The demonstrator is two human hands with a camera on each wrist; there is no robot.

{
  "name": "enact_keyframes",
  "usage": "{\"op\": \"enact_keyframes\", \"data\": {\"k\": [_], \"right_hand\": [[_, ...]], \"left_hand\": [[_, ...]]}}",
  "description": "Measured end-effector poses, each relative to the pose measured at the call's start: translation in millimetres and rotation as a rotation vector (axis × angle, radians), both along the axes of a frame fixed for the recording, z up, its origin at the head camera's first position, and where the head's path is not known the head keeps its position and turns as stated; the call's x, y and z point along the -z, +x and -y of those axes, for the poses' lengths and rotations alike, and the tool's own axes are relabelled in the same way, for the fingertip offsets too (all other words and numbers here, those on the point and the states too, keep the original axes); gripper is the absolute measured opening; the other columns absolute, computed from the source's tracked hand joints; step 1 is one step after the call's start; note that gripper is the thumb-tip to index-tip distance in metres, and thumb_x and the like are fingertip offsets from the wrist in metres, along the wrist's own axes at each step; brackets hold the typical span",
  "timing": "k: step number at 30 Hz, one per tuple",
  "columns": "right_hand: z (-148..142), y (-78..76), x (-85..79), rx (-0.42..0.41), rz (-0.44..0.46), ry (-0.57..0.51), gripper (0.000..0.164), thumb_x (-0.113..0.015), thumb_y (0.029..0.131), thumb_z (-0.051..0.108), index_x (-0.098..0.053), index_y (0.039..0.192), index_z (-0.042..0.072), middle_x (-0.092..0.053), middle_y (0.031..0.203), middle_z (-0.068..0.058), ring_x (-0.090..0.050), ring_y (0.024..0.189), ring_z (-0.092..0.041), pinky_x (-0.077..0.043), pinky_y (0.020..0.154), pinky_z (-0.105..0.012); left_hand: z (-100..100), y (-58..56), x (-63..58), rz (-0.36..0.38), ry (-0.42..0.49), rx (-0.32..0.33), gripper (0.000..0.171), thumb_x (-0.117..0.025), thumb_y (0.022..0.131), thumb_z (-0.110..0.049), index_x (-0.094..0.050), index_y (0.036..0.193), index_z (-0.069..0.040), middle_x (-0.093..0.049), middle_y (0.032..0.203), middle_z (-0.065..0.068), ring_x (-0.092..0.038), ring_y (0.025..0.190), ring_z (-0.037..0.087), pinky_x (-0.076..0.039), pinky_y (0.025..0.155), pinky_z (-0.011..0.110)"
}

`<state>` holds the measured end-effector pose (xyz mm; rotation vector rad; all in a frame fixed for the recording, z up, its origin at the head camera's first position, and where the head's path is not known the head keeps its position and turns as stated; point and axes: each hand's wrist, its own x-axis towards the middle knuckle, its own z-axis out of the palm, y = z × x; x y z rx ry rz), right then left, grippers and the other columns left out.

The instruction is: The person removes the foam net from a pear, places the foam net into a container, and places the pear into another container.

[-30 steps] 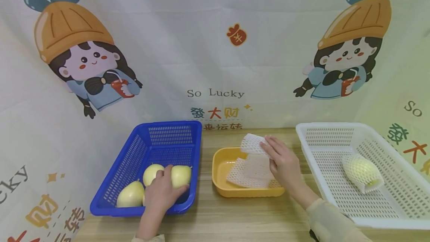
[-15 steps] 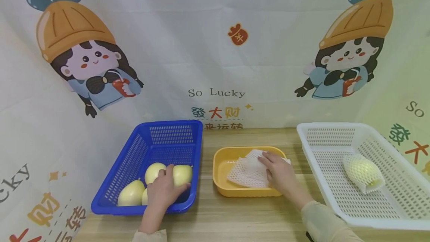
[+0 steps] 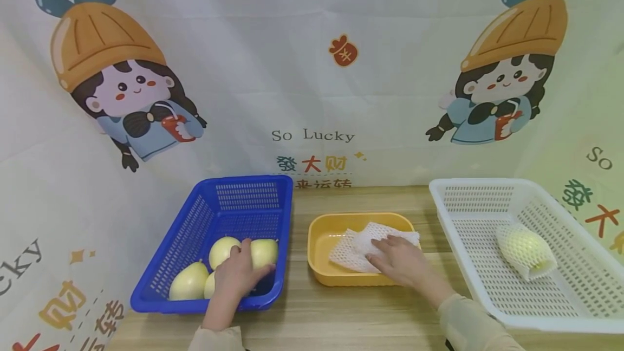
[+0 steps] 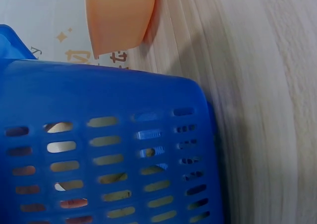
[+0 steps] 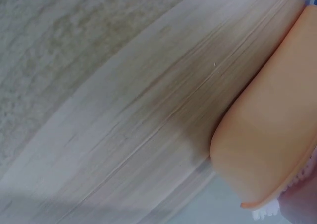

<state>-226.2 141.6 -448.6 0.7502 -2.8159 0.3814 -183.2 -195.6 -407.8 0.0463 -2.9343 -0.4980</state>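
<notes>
In the head view, several pale yellow pears lie in the front of a blue basket (image 3: pixel 284 270). My left hand (image 3: pixel 236 272) reaches in over them, its fingers and thumb round the right-hand pear (image 3: pixel 265 253). My right hand (image 3: pixel 402 260) rests with extended fingers on white foam net sleeves (image 3: pixel 359 248) piled in a yellow tray (image 3: pixel 319 237). The left wrist view has the blue basket's slotted wall (image 4: pixel 99 92) in front, with the hand mostly hidden behind it. The right wrist view catches the tray's side (image 5: pixel 270 120) and a little netting at its lower right.
To the right stands a white slotted basket (image 3: pixel 460 232) holding one pear in a foam net (image 3: pixel 526 251). The wooden table (image 3: pixel 312 318) runs along the front. A printed cloth (image 3: pixel 312 85) hangs behind and at both sides.
My right hand has lowered a foam net sleeve from above the tray onto the pile, and its fingers now lie across the netting. My left hand has stayed at the pear.
</notes>
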Motion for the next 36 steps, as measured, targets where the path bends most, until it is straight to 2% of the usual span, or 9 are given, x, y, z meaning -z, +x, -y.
{"op": "enact_keyframes", "data": {"k": [3,7,11,17,24,36], "right_hand": [[1,2.1,1.0,-0.010,0.052,0.036,0.057,-0.031,0.091,0.050,-0.055,0.120,0.006,-0.051,0.121,-0.015,-0.038,0.117,-0.034,-0.024,0.099,-0.043],[1,4.3,3.5,-0.014,0.077,0.050,0.058,-0.028,0.092,0.050,-0.054,0.121,0.008,-0.047,0.125,-0.016,-0.034,0.120,-0.033,-0.020,0.101,-0.043],[1,6.1,5.3,-0.021,0.072,0.048,0.057,-0.028,0.092,0.049,-0.054,0.122,0.007,-0.045,0.127,-0.018,-0.032,0.121,-0.033,-0.019,0.101,-0.043],[0,8.0,7.6,-0.029,0.063,0.060,0.058,-0.028,0.092,0.049,-0.052,0.123,0.006,-0.042,0.128,-0.019,-0.030,0.122,-0.034,-0.017,0.102,-0.043],[-1,9.0,8.3,-0.045,0.047,0.058,0.058,-0.029,0.092,0.048,-0.052,0.123,0.005,-0.042,0.128,-0.019,-0.031,0.122,-0.033,-0.019,0.101,-0.042],[-1,7.7,11.0,-0.046,0.001,0.062,0.056,-0.033,0.092,0.048,-0.054,0.121,0.006,-0.045,0.126,-0.018,-0.034,0.120,-0.032,-0.021,0.100,-0.041]], "left_hand": [[0,-1.8,1.3,0.000,0.002,0.003,0.079,-0.069,0.068,-0.045,-0.039,0.119,0.007,-0.050,0.094,0.025,-0.055,0.074,0.038,-0.044,0.058,0.048],[1,-4.0,3.0,0.000,0.000,0.006,0.075,-0.070,0.067,-0.044,-0.041,0.114,0.008,-0.049,0.088,0.022,-0.054,0.071,0.037,-0.043,0.057,0.048],[3,-7.3,4.7,0.014,-0.010,0.011,0.074,-0.070,0.067,-0.043,-0.041,0.111,0.008,-0.049,0.085,0.021,-0.054,0.071,0.035,-0.043,0.057,0.048],[4,-12.5,8.8,0.041,-0.034,0.019,0.075,-0.069,0.067,-0.044,-0.040,0.115,0.006,-0.048,0.089,0.023,-0.054,0.074,0.036,-0.042,0.060,0.050],[4,-12.6,7.5,0.091,-0.060,0.029,0.078,-0.069,0.068,-0.043,-0.038,0.121,0.005,-0.048,0.095,0.025,-0.054,0.078,0.037,-0.042,0.064,0.053],[2,-12.8,5.1,0.137,-0.104,0.030,0.077,-0.069,0.068,-0.044,-0.039,0.119,0.006,-0.050,0.094,0.026,-0.055,0.078,0.038,-0.042,0.063,0.052]]}}
